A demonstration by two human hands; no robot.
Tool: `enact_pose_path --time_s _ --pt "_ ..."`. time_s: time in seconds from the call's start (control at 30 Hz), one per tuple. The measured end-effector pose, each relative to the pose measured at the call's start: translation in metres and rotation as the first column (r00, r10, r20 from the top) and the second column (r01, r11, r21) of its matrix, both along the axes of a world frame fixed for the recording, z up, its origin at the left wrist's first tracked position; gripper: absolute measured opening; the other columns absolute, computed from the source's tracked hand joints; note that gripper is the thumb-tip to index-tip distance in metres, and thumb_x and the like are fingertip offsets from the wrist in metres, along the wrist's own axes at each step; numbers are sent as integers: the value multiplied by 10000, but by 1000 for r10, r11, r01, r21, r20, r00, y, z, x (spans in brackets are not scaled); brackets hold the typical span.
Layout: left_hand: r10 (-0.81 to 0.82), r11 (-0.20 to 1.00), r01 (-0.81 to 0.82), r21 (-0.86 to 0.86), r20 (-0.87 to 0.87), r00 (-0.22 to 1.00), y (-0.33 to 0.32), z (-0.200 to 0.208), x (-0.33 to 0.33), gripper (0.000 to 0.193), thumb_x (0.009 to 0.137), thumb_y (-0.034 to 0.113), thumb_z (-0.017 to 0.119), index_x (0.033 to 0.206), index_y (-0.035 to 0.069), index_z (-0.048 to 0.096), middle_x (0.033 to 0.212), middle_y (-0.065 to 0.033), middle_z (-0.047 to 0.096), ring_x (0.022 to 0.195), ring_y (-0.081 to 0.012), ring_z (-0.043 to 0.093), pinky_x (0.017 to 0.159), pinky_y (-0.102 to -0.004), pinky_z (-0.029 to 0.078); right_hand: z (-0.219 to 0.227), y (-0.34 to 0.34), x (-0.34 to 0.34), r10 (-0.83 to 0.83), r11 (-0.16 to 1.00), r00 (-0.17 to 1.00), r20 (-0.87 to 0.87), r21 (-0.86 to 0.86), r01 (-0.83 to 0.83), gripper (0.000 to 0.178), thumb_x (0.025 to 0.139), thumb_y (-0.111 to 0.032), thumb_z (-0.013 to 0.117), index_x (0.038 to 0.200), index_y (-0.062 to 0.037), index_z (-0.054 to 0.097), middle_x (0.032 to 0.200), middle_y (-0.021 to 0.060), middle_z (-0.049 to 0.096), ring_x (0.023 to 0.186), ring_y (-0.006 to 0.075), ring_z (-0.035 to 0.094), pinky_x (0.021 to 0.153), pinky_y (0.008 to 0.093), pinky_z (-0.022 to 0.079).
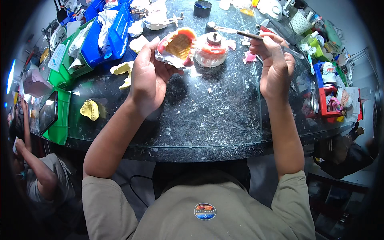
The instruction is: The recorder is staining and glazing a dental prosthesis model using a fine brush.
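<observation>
My left hand [149,78] is closed around a dental model with a denture [179,46] on it: pink wax, pale teeth and a gold mesh plate facing up. In my right hand [276,66] is a slim wax knife [256,36], held like a pen and pointing left. Its metal blade reaches over what looks like a round glass spirit lamp [211,60] with a red band and a dark metal top; I cannot make out a flame. A small black cap [210,26] sits just behind the lamp. Pink wax scraps [250,57] lie below the knife.
A yellow plaster model [89,110] and a cream horseshoe-shaped piece [123,72] lie left of my forearm. Blue bins [116,36] and a green bin [62,128] line the left side. On the right stands a red bin [330,112]. A black cup [202,9] is at the back.
</observation>
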State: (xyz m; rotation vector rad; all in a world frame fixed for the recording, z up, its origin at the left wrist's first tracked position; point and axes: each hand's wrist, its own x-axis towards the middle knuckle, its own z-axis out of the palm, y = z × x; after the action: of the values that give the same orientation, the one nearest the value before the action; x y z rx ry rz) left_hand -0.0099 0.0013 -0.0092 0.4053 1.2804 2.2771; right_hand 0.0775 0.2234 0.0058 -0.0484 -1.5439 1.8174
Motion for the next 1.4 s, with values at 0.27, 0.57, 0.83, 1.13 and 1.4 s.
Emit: enact_pose_path --time_s 0.27,0.57,0.83,1.13,1.4 --pt "-75 995 72 -63 -39 996 -3 -3 -4 546 941 346 187 1266 -4 452 1106 -138 613 924 -229 613 740 -295 442 1 0 1 0 1000 1000 0 6 0 161 861 -120 556 929 16 609 797 122 661 690 143 630 614 223 498" --pt "-34 998 37 -60 53 998 -2 -8 -2 503 948 331 219 1222 -6 475 1061 -148 626 912 -233 623 748 -322 445 1 -24 11 250 968 965 74 -27 -249 217 877 -123 475 979 47 564 820 158 643 716 180 624 706 297 503" --pt "-61 993 62 -96 14 998 -2 5 8 427 962 251 242 1227 0 463 1002 -144 629 855 -238 631 691 -287 441 -1 -37 14 286 957 955 74 24 -289 117 856 -51 551 946 16 584 861 134 656 733 147 628 712 280 503" --pt "-117 990 116 -80 -13 993 -3 1 5 442 960 269 235 1232 5 461 1004 -153 627 842 -257 625 710 -311 423 3 -46 17 206 972 973 105 94 -216 168 866 -69 505 956 56 573 817 142 628 724 164 612 712 280 491" --pt "-112 990 101 -101 -107 988 -6 1 8 378 968 191 245 1246 -6 410 1088 -166 594 901 -277 630 760 -352 483 1 -46 19 198 967 977 85 145 -209 160 867 -67 510 949 55 573 816 135 629 723 160 611 699 277 494"
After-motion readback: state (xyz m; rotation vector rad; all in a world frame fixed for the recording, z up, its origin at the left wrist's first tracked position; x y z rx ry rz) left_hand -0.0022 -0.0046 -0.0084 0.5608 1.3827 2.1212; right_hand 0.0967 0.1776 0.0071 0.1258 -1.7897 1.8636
